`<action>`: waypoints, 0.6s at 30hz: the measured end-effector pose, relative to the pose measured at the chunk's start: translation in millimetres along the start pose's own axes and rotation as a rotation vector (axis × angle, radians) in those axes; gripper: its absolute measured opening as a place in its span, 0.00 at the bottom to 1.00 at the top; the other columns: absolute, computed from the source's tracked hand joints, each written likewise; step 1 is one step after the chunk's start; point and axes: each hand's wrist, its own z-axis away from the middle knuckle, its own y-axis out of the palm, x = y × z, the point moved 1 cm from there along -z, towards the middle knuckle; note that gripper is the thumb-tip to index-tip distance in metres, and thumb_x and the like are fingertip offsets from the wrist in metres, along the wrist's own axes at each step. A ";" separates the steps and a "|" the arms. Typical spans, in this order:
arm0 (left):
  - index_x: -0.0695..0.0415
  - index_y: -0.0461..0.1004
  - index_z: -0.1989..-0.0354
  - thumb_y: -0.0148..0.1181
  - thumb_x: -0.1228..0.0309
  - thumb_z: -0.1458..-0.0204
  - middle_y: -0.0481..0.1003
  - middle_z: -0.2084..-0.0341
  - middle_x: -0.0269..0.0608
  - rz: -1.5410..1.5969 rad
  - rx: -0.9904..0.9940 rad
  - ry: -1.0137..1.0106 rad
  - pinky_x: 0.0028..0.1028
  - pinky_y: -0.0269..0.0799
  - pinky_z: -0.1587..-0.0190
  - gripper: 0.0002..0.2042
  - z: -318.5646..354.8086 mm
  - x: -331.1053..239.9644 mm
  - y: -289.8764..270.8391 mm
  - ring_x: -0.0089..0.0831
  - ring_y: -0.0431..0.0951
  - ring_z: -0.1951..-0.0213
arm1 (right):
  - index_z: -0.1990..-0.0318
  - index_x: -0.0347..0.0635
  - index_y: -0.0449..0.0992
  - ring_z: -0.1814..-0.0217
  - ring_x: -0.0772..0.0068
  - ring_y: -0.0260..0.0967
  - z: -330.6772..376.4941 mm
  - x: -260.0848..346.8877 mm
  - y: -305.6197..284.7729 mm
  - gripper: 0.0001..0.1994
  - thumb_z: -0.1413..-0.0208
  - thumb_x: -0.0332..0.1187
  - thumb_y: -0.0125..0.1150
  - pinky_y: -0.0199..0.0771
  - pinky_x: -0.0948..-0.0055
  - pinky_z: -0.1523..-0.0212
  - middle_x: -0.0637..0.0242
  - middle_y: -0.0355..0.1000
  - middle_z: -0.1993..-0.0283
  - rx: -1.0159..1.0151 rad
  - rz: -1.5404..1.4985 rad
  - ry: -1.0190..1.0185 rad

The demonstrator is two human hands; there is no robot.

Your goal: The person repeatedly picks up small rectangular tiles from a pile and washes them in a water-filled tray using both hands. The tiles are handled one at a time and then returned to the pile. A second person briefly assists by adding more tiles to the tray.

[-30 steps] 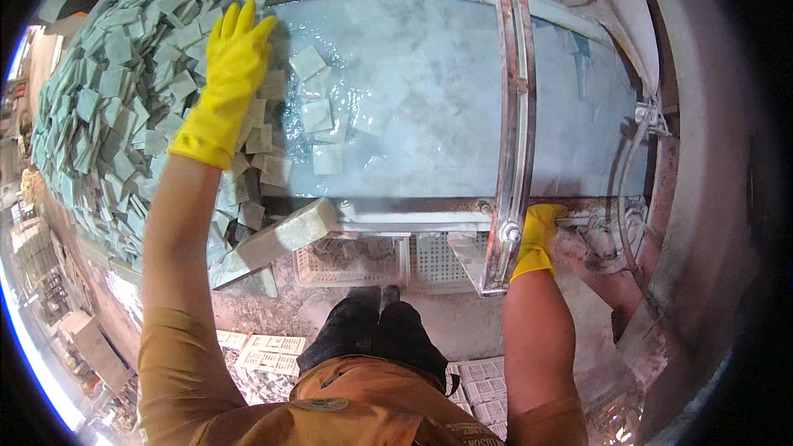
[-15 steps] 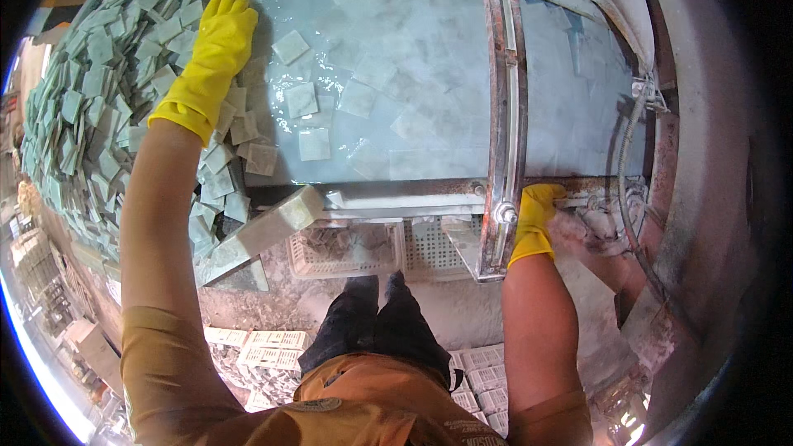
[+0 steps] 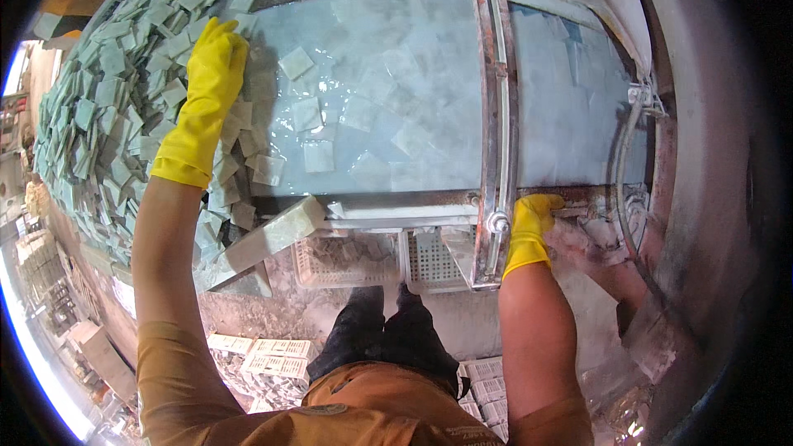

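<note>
A yellow rubber glove covers my left hand (image 3: 216, 66), which reaches over the right edge of a heap of pale green square tiles (image 3: 103, 116). Its fingers are outstretched and slightly bent, with no tile visible in them. My right hand (image 3: 530, 227), also gloved, is closed on the front metal rail (image 3: 396, 213) just right of an upright rusty bar (image 3: 496, 99); part of its grip is hidden. Behind the rail lies a wide belt or trough under milky wet liquid (image 3: 405, 41). Loose tiles (image 3: 306, 114) rest on it, and others show faintly beneath the surface.
A long pale block (image 3: 273, 235) slants at the heap's front corner. Below the rail stand plastic crates (image 3: 343, 272), near my legs. A grey hose (image 3: 624, 149) hangs at the right end by a large curved wall (image 3: 710, 157). Stacked crates (image 3: 277, 355) sit behind me.
My left hand has drawn slightly nearer, its fingers a little more bent. The view has shifted slightly. My right hand stays at the rail, and the loose tiles lie much as before.
</note>
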 end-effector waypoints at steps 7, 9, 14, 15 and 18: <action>0.56 0.83 0.54 0.68 0.77 0.41 0.82 0.41 0.54 0.209 -0.054 -0.109 0.45 0.71 0.30 0.08 16.0 -24.8 -37.8 0.61 0.76 0.32 | 0.29 0.34 0.71 0.30 0.39 0.75 2.9 4.8 -2.5 0.42 0.31 0.66 0.51 0.76 0.49 0.32 0.46 0.71 0.25 0.004 0.004 0.001; 0.54 0.84 0.52 0.69 0.73 0.42 0.82 0.40 0.53 0.094 0.021 -0.108 0.47 0.71 0.30 0.09 24.2 -12.1 -32.9 0.60 0.75 0.31 | 0.29 0.35 0.71 0.30 0.39 0.74 6.7 7.1 -2.7 0.42 0.31 0.67 0.51 0.76 0.49 0.32 0.46 0.71 0.25 0.012 0.005 0.007; 0.48 0.85 0.43 0.69 0.58 0.40 0.75 0.31 0.51 -0.326 0.299 -0.179 0.48 0.66 0.26 0.19 7.3 -36.8 8.0 0.58 0.70 0.27 | 0.29 0.35 0.71 0.29 0.39 0.74 8.7 11.8 -9.0 0.42 0.31 0.67 0.51 0.76 0.49 0.31 0.47 0.70 0.24 0.027 0.011 0.044; 0.48 0.85 0.43 0.69 0.58 0.40 0.75 0.30 0.51 -0.377 0.305 -0.186 0.48 0.66 0.26 0.18 3.3 -38.1 16.6 0.58 0.69 0.27 | 0.28 0.35 0.70 0.29 0.39 0.74 4.6 8.6 -5.4 0.42 0.31 0.67 0.51 0.75 0.50 0.31 0.47 0.70 0.24 0.012 -0.016 0.006; 0.48 0.86 0.43 0.67 0.59 0.40 0.75 0.30 0.47 -0.352 0.339 -0.280 0.49 0.62 0.25 0.18 4.3 -14.2 40.7 0.56 0.70 0.28 | 0.26 0.35 0.68 0.27 0.43 0.71 12.4 -1.9 -6.2 0.42 0.30 0.65 0.51 0.72 0.54 0.28 0.48 0.68 0.22 -0.029 -0.039 -0.028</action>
